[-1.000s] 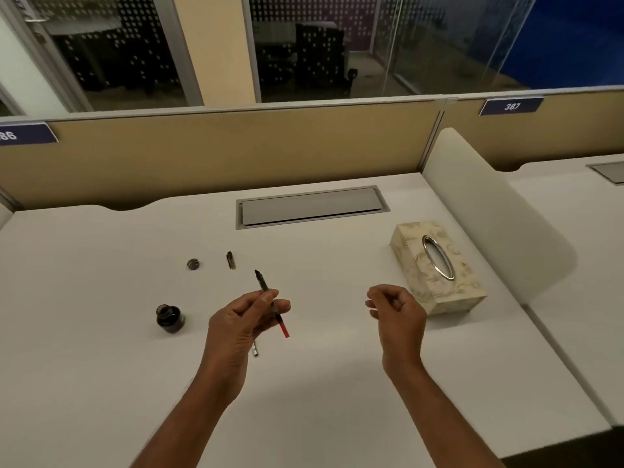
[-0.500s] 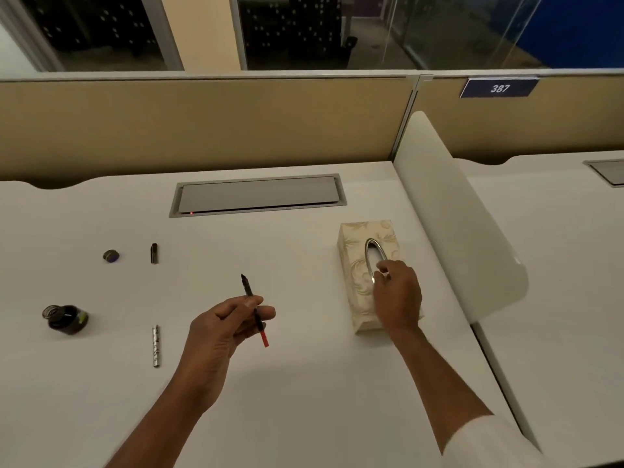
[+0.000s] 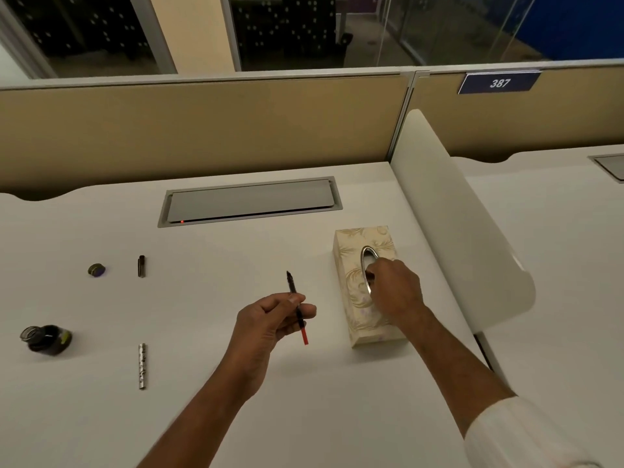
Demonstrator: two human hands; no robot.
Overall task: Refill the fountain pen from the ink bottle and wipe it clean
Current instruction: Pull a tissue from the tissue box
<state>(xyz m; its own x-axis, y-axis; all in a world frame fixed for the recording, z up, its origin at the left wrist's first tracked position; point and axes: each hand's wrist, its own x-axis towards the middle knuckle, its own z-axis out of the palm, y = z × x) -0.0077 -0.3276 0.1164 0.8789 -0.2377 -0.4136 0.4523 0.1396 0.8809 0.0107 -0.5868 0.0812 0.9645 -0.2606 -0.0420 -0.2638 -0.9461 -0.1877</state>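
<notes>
The right hand (image 3: pixel 395 289) lay on top of the cream, gold-patterned tissue box (image 3: pixel 358 320), its fingertips curled down into the silver-rimmed oval slot and hidden there, so whether they pinched a tissue could not be told. The left hand (image 3: pixel 268 317) held the slim black fountain pen (image 3: pixel 297 310) above the white desk (image 3: pixel 84 417), thumb and fingers pinched round its middle. The nib end pointed away from the person and a red tube stuck out below the fingers, which covered the stretch between. The nib itself was too small to make out. Both forearms ran off the lower edge, the right one ending in a white sleeve (image 3: pixel 523 437). Far to the left, close to the picture's edge, stood the small dark glass ink bottle (image 3: pixel 47 339), its mouth uncovered. Its round dark cap (image 3: pixel 97 270) lay well behind it. Just right of that cap lay a short dark pen piece (image 3: pixel 141 266), and nearer the person a silver patterned pen barrel (image 3: pixel 142 366). A broad stretch of white desktop showed between these parts and the held pen. The box sat just beside a curved white side divider (image 3: pixel 456 231) that bounded the desk on the right. At the back were a grey metal cable hatch (image 3: pixel 250 201) and a tan partition wall (image 3: pixel 202 130), which closed off the far edge.
</notes>
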